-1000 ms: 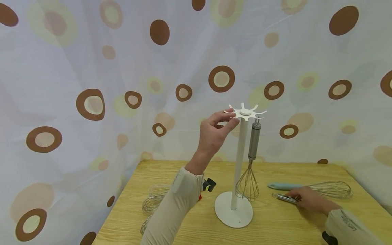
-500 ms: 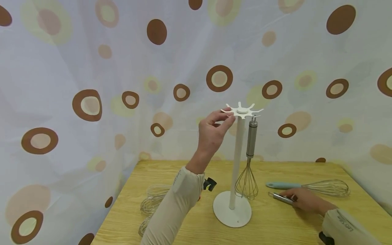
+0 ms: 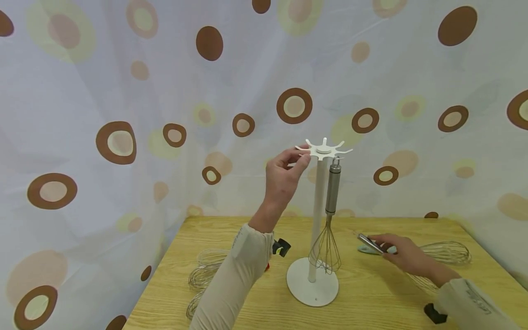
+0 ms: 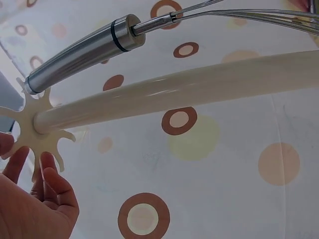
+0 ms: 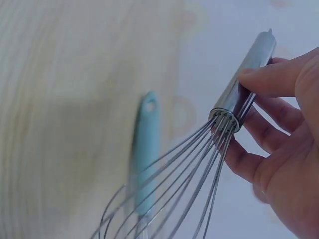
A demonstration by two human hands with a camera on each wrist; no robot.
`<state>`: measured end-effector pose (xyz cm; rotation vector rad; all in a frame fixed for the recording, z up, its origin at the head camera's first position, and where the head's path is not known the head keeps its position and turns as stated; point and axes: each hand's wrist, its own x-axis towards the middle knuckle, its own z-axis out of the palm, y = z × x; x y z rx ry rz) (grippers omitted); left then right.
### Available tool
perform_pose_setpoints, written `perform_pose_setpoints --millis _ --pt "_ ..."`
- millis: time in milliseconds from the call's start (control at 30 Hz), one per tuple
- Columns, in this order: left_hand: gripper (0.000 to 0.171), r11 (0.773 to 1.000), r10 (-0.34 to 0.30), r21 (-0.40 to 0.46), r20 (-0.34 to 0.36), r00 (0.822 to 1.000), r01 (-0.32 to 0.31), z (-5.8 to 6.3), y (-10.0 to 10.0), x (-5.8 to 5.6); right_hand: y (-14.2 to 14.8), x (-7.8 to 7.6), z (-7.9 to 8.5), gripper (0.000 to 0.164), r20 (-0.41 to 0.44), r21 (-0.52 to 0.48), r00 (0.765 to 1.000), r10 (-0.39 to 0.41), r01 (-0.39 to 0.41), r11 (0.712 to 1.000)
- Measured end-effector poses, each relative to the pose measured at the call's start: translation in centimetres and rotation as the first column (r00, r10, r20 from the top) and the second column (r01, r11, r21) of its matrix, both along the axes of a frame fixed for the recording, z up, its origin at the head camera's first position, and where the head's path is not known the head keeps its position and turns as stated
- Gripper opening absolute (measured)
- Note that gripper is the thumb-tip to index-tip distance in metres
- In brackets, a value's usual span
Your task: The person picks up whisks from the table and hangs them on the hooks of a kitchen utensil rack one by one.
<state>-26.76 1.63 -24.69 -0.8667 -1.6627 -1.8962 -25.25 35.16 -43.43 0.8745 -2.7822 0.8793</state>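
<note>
My left hand pinches one arm of the white star-shaped top of an upright utensil stand. From another arm of that top hangs a whisk with a steel handle, its wires down beside the pole. To the right, my right hand grips a second steel whisk by its handle, thumb on one side and fingers on the other. This whisk is off the table, handle end tilted up and toward the stand. Beneath it lies a whisk with a light-blue handle.
The stand's round white base rests on the wooden table. Several wire whisks lie at the left, partly behind my left sleeve. A spotted curtain hangs behind the table.
My right hand has raised the steel whisk from the table, above the light-blue-handled one. The hanging whisk has shifted slightly left with the stand's top. My left hand keeps its pinch.
</note>
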Motion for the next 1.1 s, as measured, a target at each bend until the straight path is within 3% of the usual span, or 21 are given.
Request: perform_pose_setpoints --millis 233,433,667,867,1100 --pt "0.016 0.999 -0.029 -0.014 -0.034 0.999 0.029 -0.7 0.0 -0.8 -2.8 1.4 3.7 0.049 -0.047 -0.155 0.998 -0.043 0.035 0.987" --pt "0.015 0.998 -0.061 -0.030 -0.030 0.998 0.060 -0.8 0.0 -1.0 -5.0 2.4 6.4 0.051 -0.152 -0.258 0.987 -0.043 0.002 0.966" --pt "0.014 0.997 -0.052 -0.051 -0.020 0.998 0.051 -0.4 -0.2 -1.0 -7.7 3.6 9.8 0.061 -0.355 -0.360 0.934 -0.031 -0.106 0.927" --pt "0.013 0.996 -0.061 -0.061 -0.015 0.998 0.060 0.7 -0.6 0.6 -9.8 4.1 12.1 0.065 -0.415 -0.473 0.907 -0.072 -0.148 0.869" --pt "0.015 0.994 -0.098 -0.058 -0.022 0.995 0.097 -0.5 -0.4 -1.5 -11.5 3.9 13.9 0.064 -0.467 -0.523 0.878 -0.104 -0.180 0.833"
